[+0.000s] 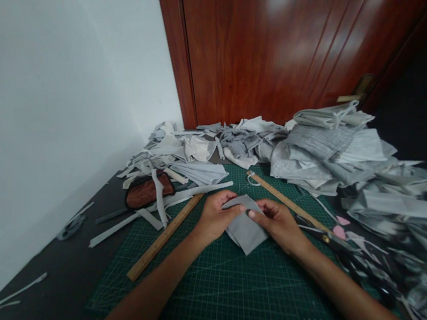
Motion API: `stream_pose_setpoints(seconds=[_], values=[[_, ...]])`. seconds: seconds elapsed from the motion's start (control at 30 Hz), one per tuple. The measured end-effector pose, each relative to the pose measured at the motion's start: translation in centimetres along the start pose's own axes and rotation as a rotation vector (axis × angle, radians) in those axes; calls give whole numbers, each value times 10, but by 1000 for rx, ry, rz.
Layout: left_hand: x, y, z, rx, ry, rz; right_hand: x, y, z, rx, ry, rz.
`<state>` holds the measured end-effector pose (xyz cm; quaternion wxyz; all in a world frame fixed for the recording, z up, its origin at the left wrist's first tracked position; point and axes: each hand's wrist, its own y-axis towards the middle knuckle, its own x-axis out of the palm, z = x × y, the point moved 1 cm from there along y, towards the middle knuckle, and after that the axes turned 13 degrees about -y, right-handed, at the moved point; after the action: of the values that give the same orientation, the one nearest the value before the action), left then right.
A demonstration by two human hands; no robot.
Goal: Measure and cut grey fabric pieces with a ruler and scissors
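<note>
A small piece of grey fabric (246, 232) is held between both hands, above the green cutting mat (237, 290). My left hand (217, 215) grips its upper left edge, with the thumb lying across the front. On the right side, my right hand (278, 221) pinches the cloth between thumb and fingers. The fabric looks folded or layered, and its lower corner hangs toward me. Some fingertips are hidden behind the cloth. Close to my right forearm lie black-handled scissors (325, 238).
One wooden ruler (164, 238) lies left of my hands, another wooden ruler (283, 197) to the right. Fabric scraps (196, 149) line the back by the wall and door (279, 38). Stacked grey cloth (328, 148) rises at right. A brown black-edged piece (149, 190) sits left.
</note>
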<state>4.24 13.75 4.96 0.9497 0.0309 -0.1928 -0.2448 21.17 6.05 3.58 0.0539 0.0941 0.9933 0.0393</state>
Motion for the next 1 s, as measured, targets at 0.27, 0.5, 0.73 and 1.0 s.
stream_pose_setpoints(seconds=[0.27,0.5,0.73,1.0], values=[[13,-5,-1,36,-271,191,5,-3,3,-19,85,169],[9,-5,-4,35,-159,120,6,-9,-2,-186,-99,299],[8,-6,-5,-17,-148,123,-1,-3,5,-197,-99,418],[9,-6,-5,7,-73,116,2,-6,1,-210,-43,380]])
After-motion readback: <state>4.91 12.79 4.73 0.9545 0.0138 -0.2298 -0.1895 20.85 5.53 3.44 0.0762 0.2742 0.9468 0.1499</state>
